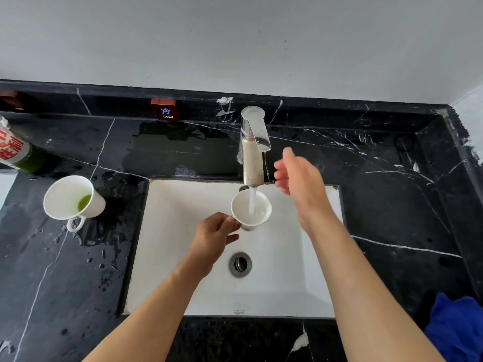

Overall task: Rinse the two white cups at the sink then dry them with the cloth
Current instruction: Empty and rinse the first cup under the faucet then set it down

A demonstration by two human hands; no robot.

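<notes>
Below both hands lies the white sink (183, 257). Right hand (300, 184) hovers beside the faucet (253, 150), fingers straight, holding nothing. Left hand (213, 237) pinches the handle of a white cup (251, 209) under running water. Left of those fingers, well apart, the second cup (70, 198) stands on the counter (65, 283); a blue cloth (456, 327) lies far right of them.

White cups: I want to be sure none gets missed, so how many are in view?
2. One white cup is held by the left hand under the running tap over the sink. The other cup stands on the counter, left of the sink. None seems hidden.
</notes>
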